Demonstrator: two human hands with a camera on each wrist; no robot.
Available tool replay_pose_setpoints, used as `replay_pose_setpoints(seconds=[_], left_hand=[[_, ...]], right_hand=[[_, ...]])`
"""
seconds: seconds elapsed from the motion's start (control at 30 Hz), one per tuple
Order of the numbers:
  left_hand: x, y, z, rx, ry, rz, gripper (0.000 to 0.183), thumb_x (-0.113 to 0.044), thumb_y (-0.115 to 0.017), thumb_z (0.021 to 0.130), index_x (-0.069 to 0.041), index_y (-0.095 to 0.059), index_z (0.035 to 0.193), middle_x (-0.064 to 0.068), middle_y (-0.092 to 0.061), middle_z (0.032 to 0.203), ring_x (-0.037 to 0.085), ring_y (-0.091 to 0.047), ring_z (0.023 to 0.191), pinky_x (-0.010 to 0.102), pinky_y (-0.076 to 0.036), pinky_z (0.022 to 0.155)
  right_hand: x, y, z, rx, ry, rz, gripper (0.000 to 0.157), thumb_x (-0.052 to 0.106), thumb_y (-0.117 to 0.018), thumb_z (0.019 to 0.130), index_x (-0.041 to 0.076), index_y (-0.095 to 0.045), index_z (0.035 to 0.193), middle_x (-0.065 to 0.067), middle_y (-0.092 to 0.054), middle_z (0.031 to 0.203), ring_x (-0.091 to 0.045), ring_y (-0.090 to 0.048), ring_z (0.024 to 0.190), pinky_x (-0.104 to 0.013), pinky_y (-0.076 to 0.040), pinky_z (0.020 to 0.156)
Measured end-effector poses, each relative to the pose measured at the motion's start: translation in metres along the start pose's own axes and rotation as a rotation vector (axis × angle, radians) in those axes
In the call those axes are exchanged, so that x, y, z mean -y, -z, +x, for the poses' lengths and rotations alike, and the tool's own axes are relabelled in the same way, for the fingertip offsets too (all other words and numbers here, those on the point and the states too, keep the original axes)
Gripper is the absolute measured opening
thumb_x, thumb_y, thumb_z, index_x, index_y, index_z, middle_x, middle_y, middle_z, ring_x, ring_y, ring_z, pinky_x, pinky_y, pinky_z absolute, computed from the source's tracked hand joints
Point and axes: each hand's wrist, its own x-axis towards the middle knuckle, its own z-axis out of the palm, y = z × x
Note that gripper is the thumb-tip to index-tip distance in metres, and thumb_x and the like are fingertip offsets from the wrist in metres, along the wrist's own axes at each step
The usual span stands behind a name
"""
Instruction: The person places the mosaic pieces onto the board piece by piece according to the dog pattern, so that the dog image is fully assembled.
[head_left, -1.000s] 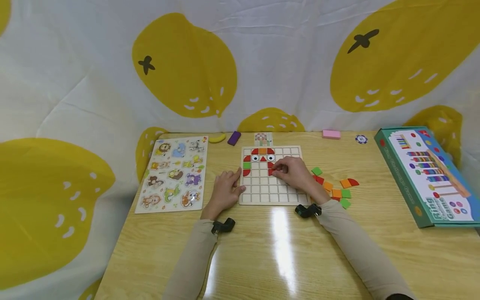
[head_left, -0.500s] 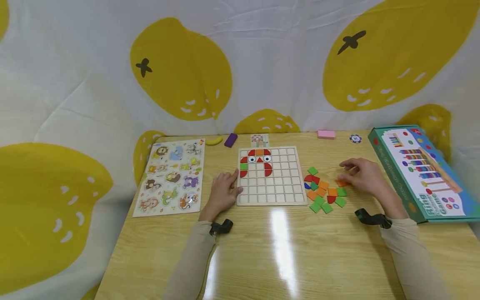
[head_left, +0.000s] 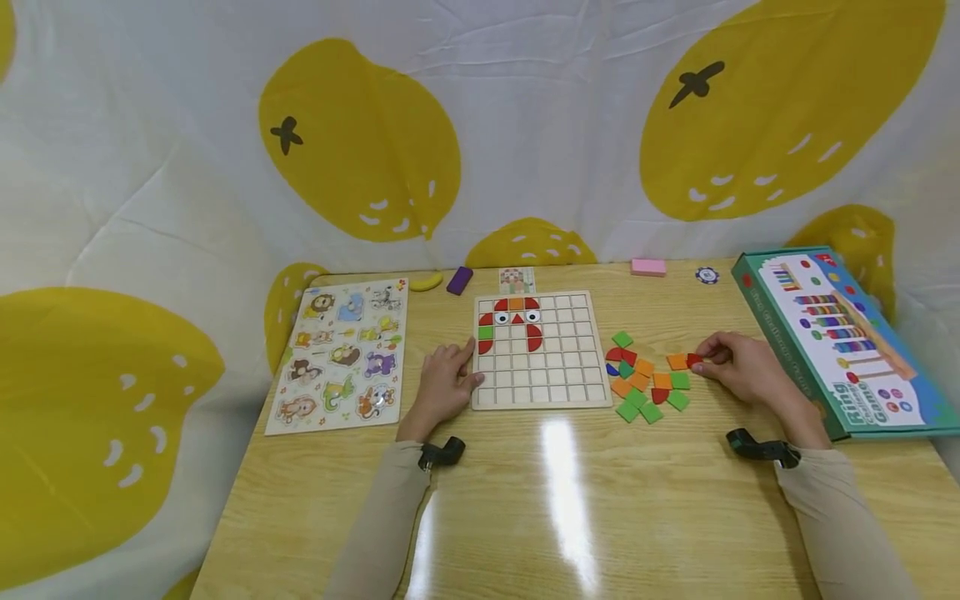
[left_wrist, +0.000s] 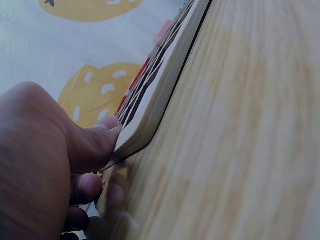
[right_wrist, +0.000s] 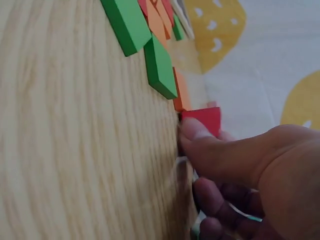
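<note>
My right hand (head_left: 738,364) pinches a red quarter-round tile (right_wrist: 204,119) between thumb and fingers, at the right end of the loose tiles. An orange square tile (head_left: 677,362) lies right beside it. My left hand (head_left: 444,383) rests at the left edge of the wooden grid board (head_left: 551,392), thumb and forefinger touching that edge; the left wrist view shows the thumb (left_wrist: 100,142) against the board's side. On the board's upper left, red, orange and green tiles and two eye tiles (head_left: 502,317) sit in the cells.
Several loose tiles (head_left: 633,398) lie right of the board. A picture card (head_left: 517,280) stands behind it. An animal puzzle (head_left: 337,358) lies left, a game box (head_left: 847,342) right. A toy banana (head_left: 427,282), purple block (head_left: 460,280), pink block (head_left: 648,267) and poker chip (head_left: 707,275) line the back.
My right hand has let go of a red tile on the board, moved right past the loose tiles, and now pinches another red one. My left hand stays at the board's edge.
</note>
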Motion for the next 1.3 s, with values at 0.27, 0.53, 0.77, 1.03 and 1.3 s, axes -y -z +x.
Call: replay_pose_setpoints(seconds=[0.27,0.53,0.77,1.03,1.3], left_hand=[[0.003,-0.002,0.001,-0.003,0.002,-0.007,0.065,-0.034,-0.065,0.093,-0.014,-0.042,0.15,-0.003,-0.044,0.081,0.016,-0.036,0.08,0.034,-0.026,0.079],[0.005,0.0,0.0,0.008,0.008,0.007,0.067,-0.036,-0.065,0.093,-0.015,-0.041,0.151,-0.004,-0.043,0.08,0.015,-0.036,0.079,0.034,-0.027,0.08],[0.004,0.0,0.002,0.021,0.006,0.018,0.067,-0.037,-0.064,0.093,-0.015,-0.04,0.152,-0.004,-0.044,0.081,0.015,-0.037,0.081,0.036,-0.029,0.082],[0.003,0.0,0.003,0.033,-0.004,0.02,0.067,-0.037,-0.064,0.093,-0.014,-0.041,0.151,-0.005,-0.045,0.082,0.015,-0.038,0.082,0.034,-0.029,0.081],[0.007,0.002,0.004,0.034,-0.007,0.018,0.067,-0.037,-0.064,0.094,-0.014,-0.041,0.151,-0.005,-0.045,0.083,0.014,-0.038,0.081,0.033,-0.028,0.08]], right_hand=[[0.011,-0.001,0.007,-0.061,0.05,0.113,0.02,0.031,-0.067,0.094,0.012,-0.064,0.101,-0.007,-0.071,0.097,-0.015,-0.062,0.081,-0.018,-0.043,0.068],[0.076,-0.016,0.053,-0.029,0.139,0.407,0.026,0.025,-0.059,0.099,0.007,-0.065,0.118,-0.013,-0.067,0.11,-0.021,-0.065,0.093,-0.022,-0.052,0.073],[0.145,-0.064,0.096,0.046,0.18,0.571,0.03,0.025,-0.066,0.096,0.006,-0.068,0.119,-0.01,-0.069,0.108,-0.025,-0.064,0.093,-0.028,-0.052,0.073],[0.196,-0.116,0.123,0.032,0.253,0.465,0.015,0.022,-0.073,0.09,0.014,-0.075,0.103,-0.001,-0.073,0.093,-0.016,-0.066,0.08,-0.033,-0.051,0.07],[0.219,-0.134,0.13,0.014,0.317,0.292,0.009,0.019,-0.074,0.089,0.014,-0.077,0.096,0.001,-0.072,0.087,-0.014,-0.061,0.072,-0.032,-0.047,0.066]])
